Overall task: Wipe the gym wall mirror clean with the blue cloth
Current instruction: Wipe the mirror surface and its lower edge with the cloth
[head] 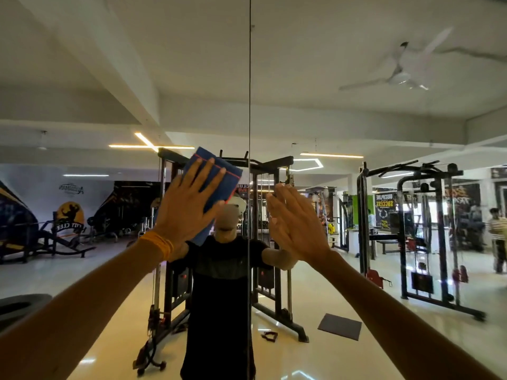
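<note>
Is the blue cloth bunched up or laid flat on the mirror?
Flat: the blue cloth shows as a neat rectangle under the straight-fingered left hand, against the mirror.

the blue cloth (233, 180), folded, with an orange-red stitched line, lies flat against the wall mirror (356, 119). a vertical seam (249, 78) runs just right of it.

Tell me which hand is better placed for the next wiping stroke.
Left. The left hand presses the blue cloth flat against the mirror; the right hand touches the mirror bare, with no cloth.
</note>
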Demonstrator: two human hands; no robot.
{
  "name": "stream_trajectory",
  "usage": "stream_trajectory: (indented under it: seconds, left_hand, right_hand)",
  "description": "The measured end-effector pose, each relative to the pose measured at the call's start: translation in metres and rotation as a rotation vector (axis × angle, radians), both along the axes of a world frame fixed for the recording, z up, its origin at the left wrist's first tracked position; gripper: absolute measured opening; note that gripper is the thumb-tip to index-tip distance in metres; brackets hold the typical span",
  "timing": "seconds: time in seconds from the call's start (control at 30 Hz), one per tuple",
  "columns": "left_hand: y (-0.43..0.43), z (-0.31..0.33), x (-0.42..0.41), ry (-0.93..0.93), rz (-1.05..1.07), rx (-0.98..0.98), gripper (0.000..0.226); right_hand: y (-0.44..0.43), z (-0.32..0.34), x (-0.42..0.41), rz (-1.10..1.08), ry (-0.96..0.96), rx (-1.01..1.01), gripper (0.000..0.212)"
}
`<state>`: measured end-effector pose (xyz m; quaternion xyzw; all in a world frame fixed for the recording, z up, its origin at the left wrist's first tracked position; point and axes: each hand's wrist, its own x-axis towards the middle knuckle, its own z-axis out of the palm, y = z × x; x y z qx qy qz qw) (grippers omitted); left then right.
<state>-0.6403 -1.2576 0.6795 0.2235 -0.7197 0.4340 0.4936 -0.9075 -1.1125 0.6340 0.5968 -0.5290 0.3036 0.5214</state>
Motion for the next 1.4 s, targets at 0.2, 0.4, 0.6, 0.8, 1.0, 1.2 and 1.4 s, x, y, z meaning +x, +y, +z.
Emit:
stream_trajectory:
  seconds: [0.2,0.4,0.6,0.8,1.0,1.2,1.4]
  left_hand:
    - [0.021,-0.015,-0.047,0.103,0.039,0.040,0.080]
    - [0.018,0.008,-0.044,0.075,0.009,0.048,0.074]
    - [0.045,-0.015,-0.088,0.089,0.008,0.069,0.074]
    - [0.034,0.001,-0.076,0.169,0.018,0.078,0.075]
    - [0.055,-0.024,-0.120,0.097,0.012,0.030,0.076]
    - [0.049,0.006,-0.113,0.120,0.014,0.060,0.074]
    - [0.070,-0.034,-0.149,0.000,0.050,0.030,0.075]
  right_hand:
    - [0.008,0.003,-0.027,0.054,-0.032,-0.111,0.053]
    - [0.020,0.012,-0.072,0.050,-0.108,-0.202,0.053]
    - [0.027,0.008,-0.088,0.058,-0.102,-0.204,0.055]
    - [0.032,0.007,-0.129,0.045,-0.188,-0.365,0.057]
    - [0.045,-0.020,-0.161,0.054,-0.220,-0.305,0.062]
    - [0.045,-0.023,-0.169,0.040,-0.204,-0.285,0.064]
    - [0.046,-0.022,-0.168,0.052,-0.191,-0.289,0.062]
